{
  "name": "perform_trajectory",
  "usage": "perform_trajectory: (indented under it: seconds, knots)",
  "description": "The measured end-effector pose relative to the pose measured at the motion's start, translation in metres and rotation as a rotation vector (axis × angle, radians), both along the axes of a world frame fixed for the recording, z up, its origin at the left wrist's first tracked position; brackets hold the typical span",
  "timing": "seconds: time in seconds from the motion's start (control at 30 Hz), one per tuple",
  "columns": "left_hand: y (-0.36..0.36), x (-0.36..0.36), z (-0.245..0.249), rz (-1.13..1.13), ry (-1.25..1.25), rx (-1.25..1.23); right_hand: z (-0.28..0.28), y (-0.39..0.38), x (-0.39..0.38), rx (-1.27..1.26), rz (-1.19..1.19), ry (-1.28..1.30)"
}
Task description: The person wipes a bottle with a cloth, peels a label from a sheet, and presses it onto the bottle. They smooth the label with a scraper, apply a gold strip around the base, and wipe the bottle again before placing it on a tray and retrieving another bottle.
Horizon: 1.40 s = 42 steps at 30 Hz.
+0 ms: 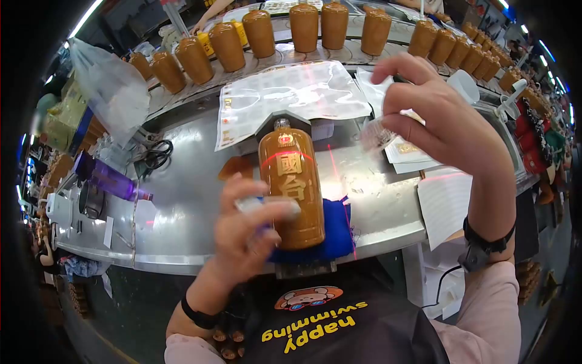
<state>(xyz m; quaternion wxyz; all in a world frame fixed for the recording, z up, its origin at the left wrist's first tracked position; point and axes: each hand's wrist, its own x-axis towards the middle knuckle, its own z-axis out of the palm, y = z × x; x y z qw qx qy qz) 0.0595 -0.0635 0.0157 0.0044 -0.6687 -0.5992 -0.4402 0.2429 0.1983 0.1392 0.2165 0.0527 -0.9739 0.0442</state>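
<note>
Head view. Tabletop, left end: purple object (pixel 112 182) lying inside the near-left corner; black-handled scissors (pixel 159 155) further in, toward the far edge. Next, my left hand (pixel 245 227), above the near edge, fingers half-curled by a small whitish item (pixel 247 204); blurred, cannot tell if gripped. My fingertips overlap the lower left face of the brown bottle (pixel 293 170); contact unclear. Bottle lies just right of that hand, base toward the near edge, neck toward the far edge in a grey notched rest (pixel 264 126). Blue cloth (pixel 339 230) beneath its base, showing on the right. My right hand (pixel 433 118), raised right of the bottle, apart from it: fingers bent, clear crinkled item (pixel 377 136) at the fingertips; hold uncertain. Rightmost, a white sheet (pixel 445 209) overhangs the near edge.
</note>
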Motion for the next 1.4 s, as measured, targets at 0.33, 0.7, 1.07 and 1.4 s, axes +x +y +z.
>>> perform_trajectory:
  seconds: [0.33,0.7,1.07,1.4]
  knots:
    - [-0.005,0.002,0.047,-0.3,-0.952,-0.523,-0.019,-0.057,0.009,-0.382,0.162,0.167]
    - [-0.013,-0.013,-0.012,-0.094,-1.044,-0.522,-0.147,-0.071,0.026,-0.88,-0.196,0.087]
    - [-0.01,-0.013,-0.021,-0.05,-1.075,-0.467,-0.148,-0.078,0.019,-1.069,-0.197,0.034]
    - [-0.008,-0.019,-0.027,-0.111,-1.104,-0.454,-0.158,-0.074,0.017,-1.03,-0.172,0.086]
